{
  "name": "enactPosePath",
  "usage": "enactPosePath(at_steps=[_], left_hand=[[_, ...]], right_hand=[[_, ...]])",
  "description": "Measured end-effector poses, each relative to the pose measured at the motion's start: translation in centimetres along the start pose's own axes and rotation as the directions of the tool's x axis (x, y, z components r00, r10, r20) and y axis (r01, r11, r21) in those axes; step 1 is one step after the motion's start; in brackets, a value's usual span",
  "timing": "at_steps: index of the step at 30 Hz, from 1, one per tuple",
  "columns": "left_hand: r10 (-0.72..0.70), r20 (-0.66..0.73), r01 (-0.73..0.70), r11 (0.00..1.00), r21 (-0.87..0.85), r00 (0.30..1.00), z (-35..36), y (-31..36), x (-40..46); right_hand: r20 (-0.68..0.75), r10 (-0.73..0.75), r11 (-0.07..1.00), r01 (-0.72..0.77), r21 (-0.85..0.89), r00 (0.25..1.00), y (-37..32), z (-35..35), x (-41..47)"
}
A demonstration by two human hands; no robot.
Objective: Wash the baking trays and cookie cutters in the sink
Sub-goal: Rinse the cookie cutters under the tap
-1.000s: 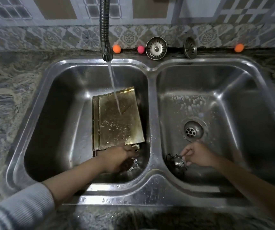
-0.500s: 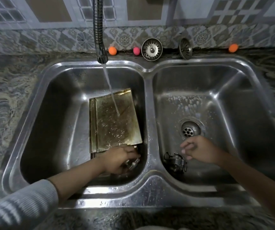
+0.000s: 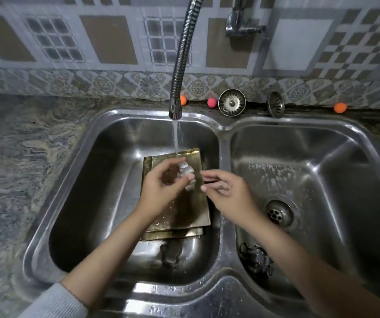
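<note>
Left hand (image 3: pixel 161 182): pinching a cookie cutter (image 3: pixel 185 172) under the tap stream (image 3: pixel 175 138), over stacked baking trays (image 3: pixel 184 210) in the left basin. Right hand (image 3: pixel 225 191): loosely curled, empty, beside it.

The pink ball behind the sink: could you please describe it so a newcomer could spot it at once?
Start at the flexible faucet over the left basin. On the ledge just right of its nozzle sits the pink ball, between an orange ball and a round metal strainer. It is the only pink one.

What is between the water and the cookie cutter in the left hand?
Nothing visible. The left hand holds the cookie cutter right under the faucet, above the baking trays; the stream lands on it.
</note>
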State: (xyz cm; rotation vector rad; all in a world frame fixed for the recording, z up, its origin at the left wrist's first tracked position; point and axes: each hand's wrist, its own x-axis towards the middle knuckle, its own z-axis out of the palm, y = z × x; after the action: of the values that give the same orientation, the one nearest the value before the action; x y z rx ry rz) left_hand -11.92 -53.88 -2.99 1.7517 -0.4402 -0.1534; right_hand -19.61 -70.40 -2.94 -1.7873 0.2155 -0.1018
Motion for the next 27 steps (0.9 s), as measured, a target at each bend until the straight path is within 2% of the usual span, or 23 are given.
enactPosePath(at_steps=[5, 11, 17, 27], left_hand=[[-0.033, -0.153, 0.027, 0.999, -0.039, 0.988, 0.2, 0.6, 1.7], [-0.057, -0.316, 0.082, 0.994, 0.066, 0.947, 0.8, 0.3, 3.6], [-0.053, -0.332, 0.095, 0.989, 0.112, 0.942, 0.7, 0.6, 4.2], [-0.104, -0.385, 0.118, 0.993, 0.014, 0.917, 0.0, 1.8, 4.1]], right_hand=[[-0.107, -0.036, 0.991, 0.049, 0.121, 0.994, 0.7, 2.9, 3.1], [-0.223, -0.083, 0.959, 0.139, 0.248, 0.971, -0.1, 4.4, 4.8], [-0.240, -0.145, 0.949, 0.204, 0.241, 0.960, 0.2, 4.7, 5.5], [-0.216, -0.150, 0.929, 0.212, 0.302, 0.965, -0.1, 4.8, 6.5]])
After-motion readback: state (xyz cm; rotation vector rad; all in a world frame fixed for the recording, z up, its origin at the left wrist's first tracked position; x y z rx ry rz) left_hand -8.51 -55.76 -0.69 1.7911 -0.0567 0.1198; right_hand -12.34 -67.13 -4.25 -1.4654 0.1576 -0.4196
